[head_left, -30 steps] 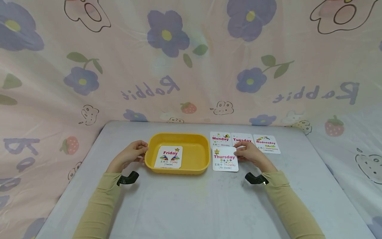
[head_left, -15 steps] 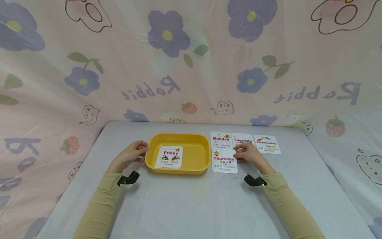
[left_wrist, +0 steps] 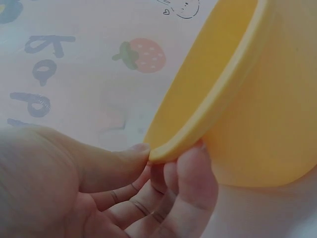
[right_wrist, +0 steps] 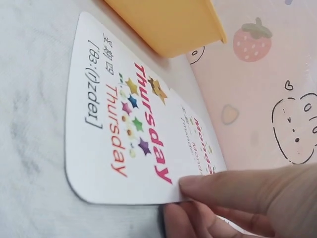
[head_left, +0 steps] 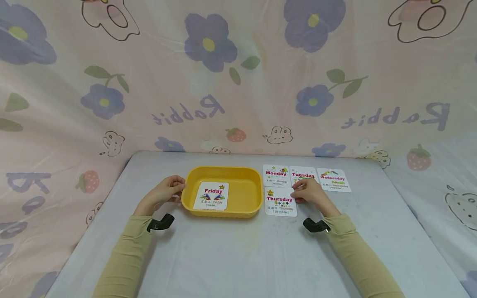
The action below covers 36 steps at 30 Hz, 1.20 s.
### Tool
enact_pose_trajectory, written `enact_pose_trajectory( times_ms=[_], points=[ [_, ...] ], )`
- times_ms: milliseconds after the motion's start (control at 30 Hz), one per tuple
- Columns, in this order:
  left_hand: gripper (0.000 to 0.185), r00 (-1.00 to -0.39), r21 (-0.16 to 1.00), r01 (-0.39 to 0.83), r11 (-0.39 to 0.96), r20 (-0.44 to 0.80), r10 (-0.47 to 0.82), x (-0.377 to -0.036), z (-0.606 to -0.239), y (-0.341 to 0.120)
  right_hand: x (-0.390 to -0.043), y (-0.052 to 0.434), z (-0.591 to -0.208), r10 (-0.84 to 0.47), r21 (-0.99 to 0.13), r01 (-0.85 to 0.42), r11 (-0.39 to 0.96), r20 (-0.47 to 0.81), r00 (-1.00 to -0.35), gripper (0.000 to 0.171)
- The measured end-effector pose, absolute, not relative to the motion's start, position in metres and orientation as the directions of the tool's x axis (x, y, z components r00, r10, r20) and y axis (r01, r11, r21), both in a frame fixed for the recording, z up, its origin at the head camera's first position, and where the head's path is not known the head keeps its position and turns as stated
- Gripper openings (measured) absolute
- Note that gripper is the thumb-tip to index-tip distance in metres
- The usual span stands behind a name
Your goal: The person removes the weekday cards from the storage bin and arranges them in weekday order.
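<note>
My left hand (head_left: 164,192) pinches the left rim of a yellow plastic tray (head_left: 244,191); in the left wrist view the thumb is inside the rim (left_wrist: 218,101) and the fingers under it. A white Friday card (head_left: 211,196) lies face up in the tray. To the tray's right, my right hand (head_left: 312,193) pinches the right edge of a Thursday card (head_left: 280,203), thumb on top, fingers by the edge. This card (right_wrist: 114,148) sits just below the Monday card (head_left: 275,176). The Tuesday card (head_left: 302,170) is partly hidden by my right hand.
A Wednesday card (head_left: 333,181) ends the back row, right of Tuesday. The white-covered table (head_left: 238,256) stretches in front of the tray and cards. Behind it hangs a pink curtain (head_left: 257,103) with flowers and rabbits. A black camera mount sits at each wrist.
The Thursday card has moved slightly toward me, uncovering the lower part of the Monday card. My right hand has shifted slightly with it. The left hand and the tray look unmoved.
</note>
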<state>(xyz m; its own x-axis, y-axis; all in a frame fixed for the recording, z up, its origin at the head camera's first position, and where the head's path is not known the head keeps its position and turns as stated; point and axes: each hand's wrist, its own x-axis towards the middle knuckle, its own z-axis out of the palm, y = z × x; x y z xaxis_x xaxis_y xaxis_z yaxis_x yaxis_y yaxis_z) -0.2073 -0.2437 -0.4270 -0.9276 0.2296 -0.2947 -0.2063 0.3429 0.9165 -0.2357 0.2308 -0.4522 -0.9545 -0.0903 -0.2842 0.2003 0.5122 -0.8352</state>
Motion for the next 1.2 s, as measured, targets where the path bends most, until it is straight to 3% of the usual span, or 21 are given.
enact_pose_trajectory(
  times_ms=[700,933,1200],
  points=[
    [0.024,-0.929,0.917,-0.2,0.344,-0.29,0.231,-0.2058,-0.4274,-0.2446,-0.2391,0.2299,-0.4542,-0.062,-0.814,0.254,0.522,-0.333,-0.941,0.032],
    [0.023,-0.929,0.915,-0.208,0.345,-0.295,0.224,-0.2074,-0.4275,-0.2421,-0.2382,0.2321,-0.4535,-0.114,-0.836,0.187,0.515,-0.283,-0.952,0.033],
    [0.023,-0.929,0.912,-0.211,0.352,-0.299,0.217,-0.208,-0.4278,-0.2408,-0.2379,0.2313,-0.4563,-0.058,-0.821,0.221,0.526,-0.294,-0.954,0.029]
  ],
)
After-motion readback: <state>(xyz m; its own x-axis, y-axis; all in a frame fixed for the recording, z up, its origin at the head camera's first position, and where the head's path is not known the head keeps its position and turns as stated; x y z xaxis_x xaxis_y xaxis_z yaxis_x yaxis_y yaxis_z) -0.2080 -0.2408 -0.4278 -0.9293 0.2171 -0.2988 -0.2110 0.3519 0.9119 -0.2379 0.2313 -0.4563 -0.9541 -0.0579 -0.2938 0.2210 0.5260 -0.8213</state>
